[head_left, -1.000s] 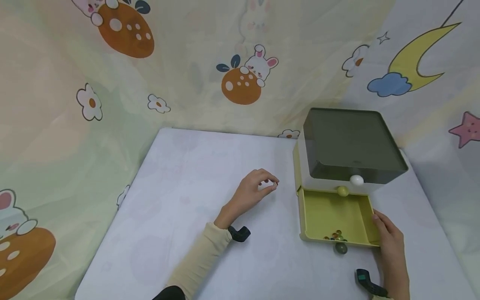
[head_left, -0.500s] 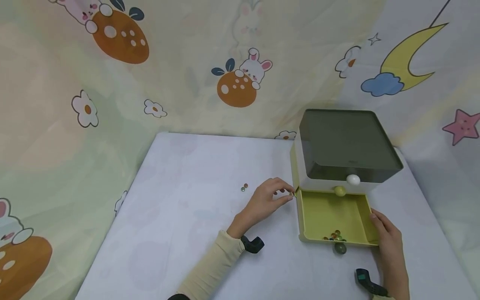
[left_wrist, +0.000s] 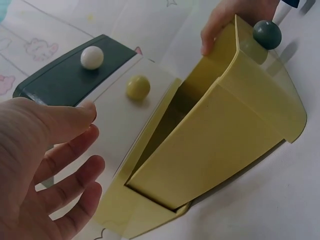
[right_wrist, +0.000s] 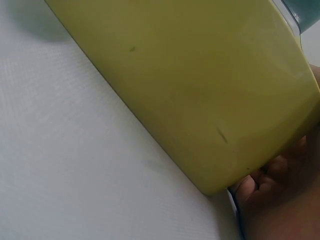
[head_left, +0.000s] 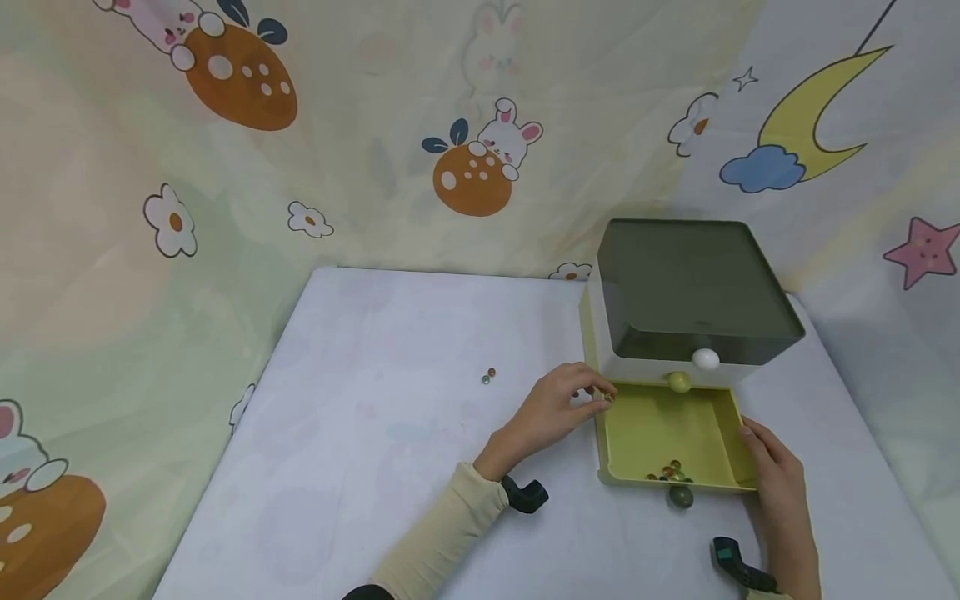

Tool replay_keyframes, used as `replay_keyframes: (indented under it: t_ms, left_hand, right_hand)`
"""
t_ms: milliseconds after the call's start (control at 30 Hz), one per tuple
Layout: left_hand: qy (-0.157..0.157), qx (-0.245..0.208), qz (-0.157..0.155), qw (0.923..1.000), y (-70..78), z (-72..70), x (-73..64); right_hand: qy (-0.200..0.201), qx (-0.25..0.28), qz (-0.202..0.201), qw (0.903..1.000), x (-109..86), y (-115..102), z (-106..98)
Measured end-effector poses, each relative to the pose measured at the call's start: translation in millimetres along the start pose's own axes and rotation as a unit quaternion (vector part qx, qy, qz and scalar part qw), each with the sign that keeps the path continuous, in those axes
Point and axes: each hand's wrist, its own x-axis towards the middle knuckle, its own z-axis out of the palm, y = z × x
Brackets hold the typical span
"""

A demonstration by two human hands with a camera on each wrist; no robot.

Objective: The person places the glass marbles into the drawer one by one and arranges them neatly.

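Note:
My left hand (head_left: 558, 408) is over the left rim of the pulled-out yellow drawer (head_left: 705, 425), its thumb and index finger pinching a small shiny bead (head_left: 609, 397). In the left wrist view the thumb hides that bead. Several small coloured beads (head_left: 672, 472) lie inside the drawer along its front wall. At the drawer's right side, my right hand (head_left: 780, 471) grips the wall, with fingertips over the rim. The right wrist view shows the drawer's yellow outer face (right_wrist: 190, 90) close up, with part of that hand at its lower right.
The drawer belongs to a small cabinet (head_left: 697, 283) with a dark green top, a white knob (head_left: 706, 359) and a yellow-green knob (head_left: 678, 382). A dark green knob (head_left: 681, 497) juts from the drawer's front. Two beads (head_left: 488, 376) sit on the white table (head_left: 360, 400).
My left hand has moved right, from over the table to the drawer's left rim, carrying the bead. Two beads on the table have come into view behind it. The right hand stays put.

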Motion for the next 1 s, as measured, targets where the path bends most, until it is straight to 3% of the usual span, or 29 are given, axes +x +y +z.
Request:
replay_keyframes:
  t_ms: [667, 833, 1000]
  left_hand:
    - [-0.065, 0.02, 0.029, 0.9972, 9.9, 33.1, 24.1]
    - [-0.091, 0.062, 0.029, 0.9935, 7.7, 45.5, 30.4]
    - [-0.115, 0.142, 0.035, 0.9825, 8.6, 55.5, 35.5]
  right_hand:
    - [0.009, -0.004, 0.002, 0.9999, 0.0, 1.0, 1.6]
    - [0.007, -0.006, 0.002, 1.0, 1.3, 0.8, 1.8]
    - [0.007, -0.011, -0.001, 0.9999, 1.7, 0.9, 2.0]
